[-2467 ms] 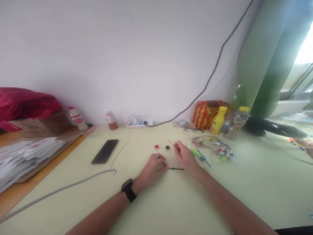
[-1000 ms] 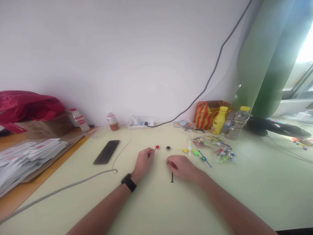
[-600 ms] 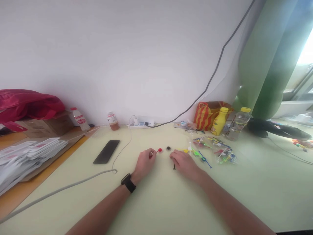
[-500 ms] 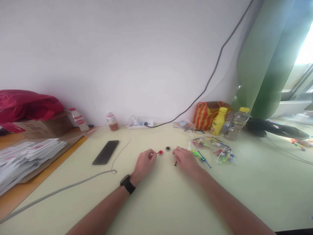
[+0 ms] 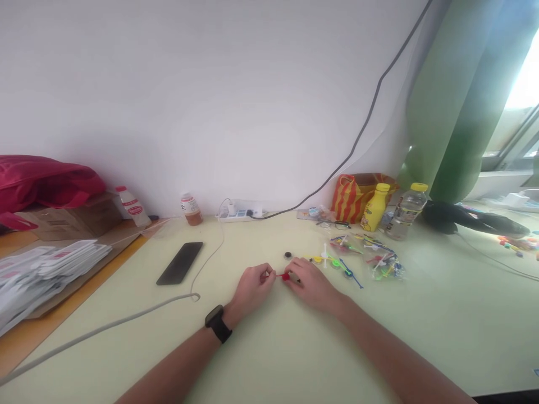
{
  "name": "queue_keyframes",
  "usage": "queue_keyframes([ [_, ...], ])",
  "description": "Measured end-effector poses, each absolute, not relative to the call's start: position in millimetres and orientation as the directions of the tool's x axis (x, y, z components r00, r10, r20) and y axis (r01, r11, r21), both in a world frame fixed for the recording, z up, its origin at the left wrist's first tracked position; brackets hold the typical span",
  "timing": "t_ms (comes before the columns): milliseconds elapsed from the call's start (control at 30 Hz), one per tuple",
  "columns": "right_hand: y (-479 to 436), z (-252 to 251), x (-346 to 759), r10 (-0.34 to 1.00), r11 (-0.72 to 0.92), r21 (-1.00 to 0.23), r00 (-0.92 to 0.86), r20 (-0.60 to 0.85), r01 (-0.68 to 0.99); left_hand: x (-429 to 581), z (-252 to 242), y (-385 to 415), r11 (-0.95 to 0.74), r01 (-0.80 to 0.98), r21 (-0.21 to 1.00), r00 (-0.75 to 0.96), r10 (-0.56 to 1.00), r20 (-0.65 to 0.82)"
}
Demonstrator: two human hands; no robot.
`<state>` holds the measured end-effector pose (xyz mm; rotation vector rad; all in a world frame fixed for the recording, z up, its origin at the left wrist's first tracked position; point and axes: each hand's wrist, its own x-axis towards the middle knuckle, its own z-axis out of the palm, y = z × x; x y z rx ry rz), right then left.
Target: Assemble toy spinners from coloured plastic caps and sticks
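Between my two hands is a small red plastic piece (image 5: 286, 276), a round disc with a thin pointer-like stem. My left hand (image 5: 255, 286) pinches the stem, fingers curled closed around its end. Thumb and fingers of my right hand (image 5: 309, 283) close on the disc from the other side. A bit of a dark piece shows under the right fingers, mostly hidden. Just beyond the hands lies a black round disc (image 5: 288, 255) with a pale rim. To the right, several colourful pointer pieces (image 5: 336, 262) in yellow, white, green and blue lie in a row.
Clear bags of similar pieces (image 5: 385, 265) lie farther right. Behind them stand a yellow bottle (image 5: 374, 209), a clear bottle (image 5: 406, 213) and a striped bag (image 5: 348, 199). A black phone (image 5: 180, 264) and a grey cable (image 5: 105, 325) lie left; a power strip (image 5: 240, 214) sits at the wall.
The red piece has moved slightly toward me and right, held by my left hand. My right hand has shifted left and now grips its disc. The dark stick under it is more hidden.
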<state>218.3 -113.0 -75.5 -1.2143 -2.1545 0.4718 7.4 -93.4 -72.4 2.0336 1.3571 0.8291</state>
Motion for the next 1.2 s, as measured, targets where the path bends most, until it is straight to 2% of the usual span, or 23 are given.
queue_keyframes([
  [167, -110.8, -74.4, 218.6, 0.898, 0.441, -0.681, -0.298, 0.325, 0.585, 6.8, -68.1, -93.4, -0.312, 0.534, 0.786, 0.256, 0.946, 0.201],
  [333, -107.5, -73.1, 219.4, 0.932, 0.34, -0.827, -0.275, 0.235, 0.449, 3.1, -65.7, -92.1, -0.261, 0.371, 0.891, 0.213, 0.958, 0.192],
  [433, -106.6, -71.7, 217.7, 0.929, 0.319, -0.89, -0.296, 0.224, 0.327, 1.8, -68.6, -88.2, -0.225, 0.255, 0.94, 0.239, 0.957, 0.165],
  [567, -107.2, -69.6, 215.6, 0.943, 0.245, -0.947, -0.279, 0.183, 0.207, 3.0, -72.2, -83.6, -0.241, 0.19, 0.952, 0.315, 0.933, 0.174],
  [833, -106.1, -75.6, 209.8, 0.94, 0.245, -0.969, -0.251, 0.23, 0.028, 6.1, -75.8, -85.2, -0.265, 0.146, 0.953, 0.383, 0.903, 0.193],
  [1000, -106.8, -78.0, 205.8, 0.93, 0.303, -0.951, -0.236, 0.282, 0.058, 7.8, -76.7, -86.7, -0.276, 0.152, 0.949, 0.409, 0.892, 0.194],
  [1200, -109.1, -79.4, 204.2, 0.944, 0.277, -0.96, -0.201, 0.263, 0.043, 8.0, -78.3, -87.5, -0.277, 0.178, 0.944, 0.405, 0.895, 0.187],
])
